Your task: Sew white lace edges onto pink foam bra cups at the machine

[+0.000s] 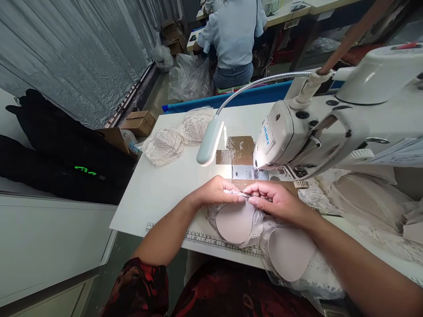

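A white lace bra with smooth pale pink cups (234, 222) lies over the front edge of the sewing table, its second cup hanging lower at the right. My left hand (216, 192) is closed, pinching the lace at the bra's upper edge. Close against it, my right hand (277, 200) is closed around a slim, dark metal tool (245, 194) whose tip meets the lace. Fingers hide most of the tool, so its exact kind is unclear. Just beyond both hands stands the head of a white sewing machine (276, 132), needle area lit.
Another lace bra (168, 143) lies at the table's far left. A lamp (210, 141) on a bent metal neck hangs over the table (148, 189). More lace pieces (363, 198) are heaped at right. Behind, a person (234, 39) sits with their back turned.
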The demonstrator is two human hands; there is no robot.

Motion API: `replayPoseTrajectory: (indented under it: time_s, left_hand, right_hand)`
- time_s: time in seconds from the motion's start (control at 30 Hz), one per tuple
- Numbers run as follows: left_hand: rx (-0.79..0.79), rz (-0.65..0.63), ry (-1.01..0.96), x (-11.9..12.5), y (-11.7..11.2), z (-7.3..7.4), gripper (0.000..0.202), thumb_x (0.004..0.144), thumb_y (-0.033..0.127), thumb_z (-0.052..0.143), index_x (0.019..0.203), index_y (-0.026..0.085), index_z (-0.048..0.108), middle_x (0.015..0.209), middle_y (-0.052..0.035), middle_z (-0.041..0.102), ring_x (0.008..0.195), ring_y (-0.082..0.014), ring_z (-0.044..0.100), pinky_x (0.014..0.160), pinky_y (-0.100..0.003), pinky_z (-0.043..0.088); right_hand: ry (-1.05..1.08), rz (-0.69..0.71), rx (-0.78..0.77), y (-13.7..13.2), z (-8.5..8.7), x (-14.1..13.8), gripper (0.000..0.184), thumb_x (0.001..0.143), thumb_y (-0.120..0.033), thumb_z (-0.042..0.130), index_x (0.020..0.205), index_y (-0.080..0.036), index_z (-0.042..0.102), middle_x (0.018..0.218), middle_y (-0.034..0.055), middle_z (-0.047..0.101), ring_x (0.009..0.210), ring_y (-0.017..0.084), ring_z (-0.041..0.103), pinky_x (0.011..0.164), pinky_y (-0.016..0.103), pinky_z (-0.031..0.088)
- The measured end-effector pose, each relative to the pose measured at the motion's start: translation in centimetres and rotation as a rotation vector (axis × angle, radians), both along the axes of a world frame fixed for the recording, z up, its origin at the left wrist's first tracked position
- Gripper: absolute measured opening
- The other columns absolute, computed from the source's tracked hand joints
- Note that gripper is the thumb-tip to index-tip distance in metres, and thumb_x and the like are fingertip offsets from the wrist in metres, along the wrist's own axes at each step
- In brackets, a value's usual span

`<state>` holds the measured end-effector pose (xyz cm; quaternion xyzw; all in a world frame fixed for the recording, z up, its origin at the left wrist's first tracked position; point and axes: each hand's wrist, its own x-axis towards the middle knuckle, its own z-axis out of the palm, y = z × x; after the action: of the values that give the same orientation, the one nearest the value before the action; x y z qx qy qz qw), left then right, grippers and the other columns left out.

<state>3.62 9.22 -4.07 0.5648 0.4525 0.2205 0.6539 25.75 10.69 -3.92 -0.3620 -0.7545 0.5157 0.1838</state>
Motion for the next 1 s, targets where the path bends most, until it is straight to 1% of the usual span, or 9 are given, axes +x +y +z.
replayPoseTrajectory:
  time_s: [0.13, 0.33, 0.4, 0.53, 0.67, 0.77, 0.87, 1.0]
  left_hand:
    - [-0.029, -0.03, -0.042, 0.1, 0.0, -0.3, 0.033, 0.068, 0.04, 0.077, 0.083, 0.011, 0.074, 0.067, -0.0003, 0.06, 0.063, -0.0099, 0.049, 0.057, -0.023, 0.036]
    - [-0.027, -0.045, -0.068, 0.1, -0.1, -0.2, 0.033, 0.069, 0.042, 0.076, 0.079, 0.01, 0.074, 0.061, 0.0018, 0.053, 0.059, -0.0079, 0.044, 0.054, -0.022, 0.031]
    - [-0.032, -0.028, -0.056, 0.1, -0.1, 0.0, 0.033, 0.069, 0.042, 0.076, 0.079, 0.011, 0.074, 0.062, 0.001, 0.056, 0.06, -0.0086, 0.045, 0.054, -0.022, 0.032]
    - [-0.055, 0.016, -0.04, -0.1, 0.0, 0.4, 0.03, 0.068, 0.04, 0.077, 0.082, 0.014, 0.075, 0.072, -0.0015, 0.064, 0.067, -0.0111, 0.052, 0.061, -0.024, 0.04]
    - [-0.053, 0.022, -0.033, -0.2, 0.1, 0.4, 0.028, 0.067, 0.039, 0.078, 0.079, 0.014, 0.074, 0.073, -0.002, 0.065, 0.067, -0.0115, 0.053, 0.063, -0.025, 0.041]
    - [-0.071, 0.028, -0.03, -0.2, 0.0, 0.4, 0.029, 0.066, 0.039, 0.079, 0.08, 0.013, 0.074, 0.071, -0.0018, 0.064, 0.067, -0.0115, 0.053, 0.063, -0.025, 0.041]
    - [-0.075, 0.028, -0.025, -0.1, 0.0, 0.5, 0.03, 0.066, 0.04, 0.078, 0.077, 0.013, 0.073, 0.065, 0.0009, 0.058, 0.061, -0.0091, 0.047, 0.059, -0.024, 0.037]
    - [-0.07, -0.004, -0.044, 0.1, -0.2, 0.4, 0.033, 0.065, 0.042, 0.079, 0.069, 0.011, 0.069, 0.057, 0.0042, 0.045, 0.056, -0.0063, 0.036, 0.052, -0.022, 0.026]
  right_hand:
    - [-0.025, 0.009, 0.001, -0.2, 0.4, -0.4, 0.031, 0.083, -0.045, 0.056, 0.097, -0.019, 0.067, 0.077, 0.0026, 0.06, 0.068, 0.015, 0.052, 0.06, 0.029, 0.043]
    - [0.025, -0.044, 0.076, -0.5, 0.2, -0.5, 0.027, 0.084, -0.044, 0.056, 0.086, -0.02, 0.067, 0.078, 0.0032, 0.063, 0.072, 0.017, 0.056, 0.064, 0.03, 0.044]
    - [0.043, -0.059, 0.066, -0.5, 0.0, -0.5, 0.026, 0.085, -0.043, 0.056, 0.085, -0.02, 0.067, 0.079, 0.0031, 0.063, 0.073, 0.017, 0.057, 0.065, 0.03, 0.043]
    - [0.028, -0.077, 0.045, -0.4, -0.4, -0.3, 0.026, 0.084, -0.043, 0.057, 0.084, -0.02, 0.067, 0.078, 0.0033, 0.063, 0.073, 0.017, 0.056, 0.065, 0.03, 0.043]
    - [-0.006, -0.068, 0.02, -0.3, -0.4, 0.0, 0.028, 0.082, -0.045, 0.058, 0.089, -0.02, 0.067, 0.077, 0.0036, 0.061, 0.071, 0.017, 0.055, 0.062, 0.03, 0.043]
    - [-0.017, -0.05, -0.004, -0.1, -0.4, 0.4, 0.03, 0.082, -0.046, 0.058, 0.091, -0.019, 0.068, 0.079, 0.0045, 0.063, 0.071, 0.018, 0.056, 0.063, 0.031, 0.045]
    - [-0.018, -0.033, 0.007, 0.0, -0.2, 0.4, 0.03, 0.081, -0.045, 0.059, 0.092, -0.02, 0.068, 0.083, 0.0058, 0.065, 0.075, 0.019, 0.058, 0.066, 0.032, 0.046]
    - [-0.011, -0.03, 0.044, -0.3, 0.1, -0.3, 0.029, 0.082, -0.044, 0.058, 0.092, -0.02, 0.068, 0.086, 0.0057, 0.066, 0.079, 0.02, 0.059, 0.07, 0.033, 0.047]
